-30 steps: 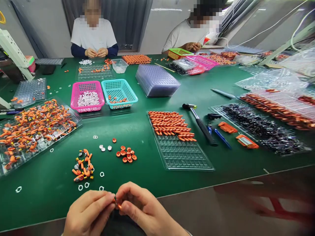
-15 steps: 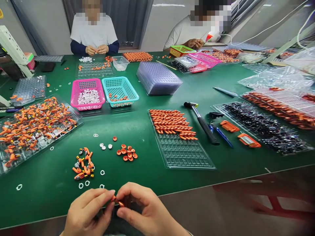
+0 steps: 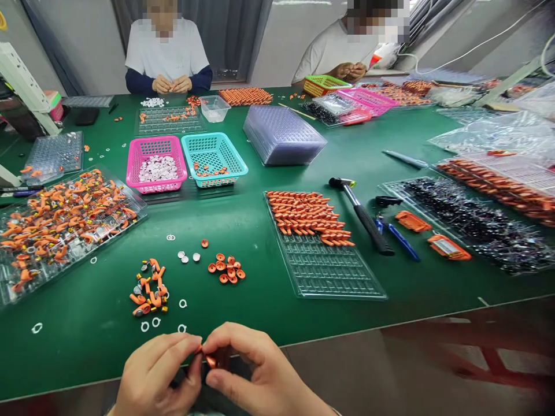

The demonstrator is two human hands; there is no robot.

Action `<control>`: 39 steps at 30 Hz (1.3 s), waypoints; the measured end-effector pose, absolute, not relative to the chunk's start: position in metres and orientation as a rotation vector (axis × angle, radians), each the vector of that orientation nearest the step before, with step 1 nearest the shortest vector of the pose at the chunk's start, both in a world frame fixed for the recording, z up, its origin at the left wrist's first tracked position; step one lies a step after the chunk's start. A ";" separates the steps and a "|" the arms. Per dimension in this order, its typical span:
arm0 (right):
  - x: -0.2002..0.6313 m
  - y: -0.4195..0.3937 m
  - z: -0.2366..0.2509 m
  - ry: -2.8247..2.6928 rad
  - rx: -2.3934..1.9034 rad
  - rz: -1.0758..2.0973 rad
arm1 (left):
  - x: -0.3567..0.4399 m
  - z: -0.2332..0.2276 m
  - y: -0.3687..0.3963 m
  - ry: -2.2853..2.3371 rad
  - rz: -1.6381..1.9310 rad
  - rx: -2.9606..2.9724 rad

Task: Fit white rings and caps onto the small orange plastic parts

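My left hand (image 3: 158, 372) and my right hand (image 3: 255, 372) meet at the near edge of the green table (image 3: 260, 179), fingertips pinched together on one small orange part (image 3: 210, 359). Just beyond them lie a small heap of curved orange pieces (image 3: 148, 289), a cluster of orange caps (image 3: 226, 269), a few silver discs (image 3: 187, 257) and scattered white rings (image 3: 150, 323). Right of centre, a clear grid tray (image 3: 329, 268) holds rows of orange parts (image 3: 307, 216) in its far half.
A clear tray of mixed orange pieces (image 3: 60, 216) sits left. A pink basket (image 3: 155, 164), a teal basket (image 3: 213, 159), stacked clear trays (image 3: 281, 136), a hammer (image 3: 364, 216) and a tray of black parts (image 3: 472, 222) lie further out. Two people work at the far side.
My hands stay joined at the table edge; the orange part has turned a little between my fingertips. The view has shifted slightly.
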State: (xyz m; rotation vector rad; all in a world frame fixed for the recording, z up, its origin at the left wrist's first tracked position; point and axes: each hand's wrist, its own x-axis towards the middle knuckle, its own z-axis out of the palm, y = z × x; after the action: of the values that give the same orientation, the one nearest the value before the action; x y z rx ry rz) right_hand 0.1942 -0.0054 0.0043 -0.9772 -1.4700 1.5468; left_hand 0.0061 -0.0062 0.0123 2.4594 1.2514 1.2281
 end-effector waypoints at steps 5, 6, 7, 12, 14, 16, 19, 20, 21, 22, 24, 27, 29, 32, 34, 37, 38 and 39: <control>0.196 -0.005 0.006 -1.533 -0.972 1.474 | 0.008 0.011 -0.006 1.270 1.249 2.398; 0.196 -0.005 0.006 -1.545 -0.974 1.455 | 0.007 0.011 -0.007 1.277 1.251 2.394; 0.195 -0.005 0.005 -1.559 -0.972 1.436 | 0.007 0.010 -0.007 1.286 1.250 2.392; 0.191 -0.006 0.000 -1.604 -0.978 1.326 | 0.006 0.008 -0.008 1.312 1.247 2.445; 0.188 -0.006 -0.004 -1.610 -0.982 1.268 | 0.006 0.007 -0.008 1.311 1.252 2.459; 0.186 -0.006 -0.007 -1.603 -0.979 1.215 | 0.005 0.006 -0.008 1.310 1.254 2.466; 0.184 -0.008 -0.012 -1.559 -0.962 1.156 | 0.005 0.006 -0.008 1.312 1.240 2.471; 0.183 -0.009 -0.014 -1.537 -0.955 1.142 | 0.005 0.006 -0.008 1.311 1.234 2.470; 0.182 -0.010 -0.015 -1.513 -0.949 1.129 | 0.005 0.007 -0.008 1.308 1.227 2.469; 0.181 -0.011 -0.015 -1.492 -0.943 1.114 | 0.005 0.007 -0.008 1.299 1.221 2.468; 0.180 -0.012 -0.016 -1.467 -0.927 1.073 | 0.005 0.006 -0.008 1.282 1.207 2.454; 0.178 -0.012 -0.015 -1.497 -0.885 0.995 | 0.004 0.005 -0.009 1.269 1.210 2.373; 0.178 -0.011 -0.015 -1.521 -0.862 0.966 | 0.002 0.004 -0.010 1.263 1.192 2.308; 0.179 -0.010 -0.016 -1.515 -0.861 0.965 | -0.001 0.007 -0.010 1.217 1.100 2.197; 0.180 -0.010 -0.017 -1.503 -0.867 0.962 | -0.004 0.010 -0.010 1.174 1.055 2.091; 0.180 -0.011 -0.018 -1.478 -0.874 0.939 | -0.005 0.013 -0.010 1.149 0.999 1.897; 0.180 -0.012 -0.018 -1.470 -0.876 0.937 | -0.004 0.013 -0.010 1.163 0.969 1.797; 0.181 -0.012 -0.017 -1.464 -0.877 0.939 | -0.003 0.012 -0.010 1.184 0.936 1.665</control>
State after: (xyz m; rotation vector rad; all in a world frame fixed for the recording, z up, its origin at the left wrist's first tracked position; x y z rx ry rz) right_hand 0.1807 -0.0121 -0.0172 -0.8770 -1.4638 0.9385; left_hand -0.0033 -0.0097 0.0121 1.6648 1.1838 0.9365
